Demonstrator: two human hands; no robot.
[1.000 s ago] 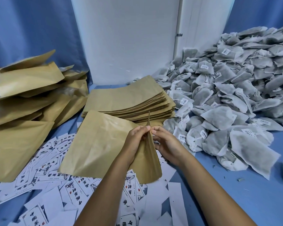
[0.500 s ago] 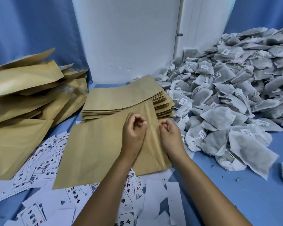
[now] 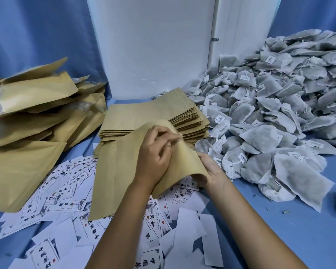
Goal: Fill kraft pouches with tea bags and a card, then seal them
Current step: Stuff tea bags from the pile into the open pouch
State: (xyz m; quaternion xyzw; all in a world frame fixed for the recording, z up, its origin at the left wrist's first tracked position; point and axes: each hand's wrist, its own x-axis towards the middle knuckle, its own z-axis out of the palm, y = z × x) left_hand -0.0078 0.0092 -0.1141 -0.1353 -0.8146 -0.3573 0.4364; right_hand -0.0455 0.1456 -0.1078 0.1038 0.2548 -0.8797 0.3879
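Observation:
A flat kraft pouch point(image 3: 116, 171) lies in front of me over the scattered cards point(image 3: 66, 193). My left hand point(image 3: 155, 154) pinches the pouch's top layer near its right end and lifts it into a curl. My right hand point(image 3: 209, 171) sits under the raised flap, holding the lower layer, so the pouch mouth gapes. Behind it stands a stack of empty kraft pouches point(image 3: 149, 117). A large heap of grey tea bags point(image 3: 279, 117) fills the right side.
Filled kraft pouches point(image 3: 33, 113) are piled at the left, one lying flat point(image 3: 17, 171) at the front. White printed cards cover the blue table point(image 3: 299, 239) near me. A white wall and blue curtain point(image 3: 37, 35) close the back.
The pouch went from held up to lying flat on the cards, and now both hands pull its right end apart, the top layer curling upward.

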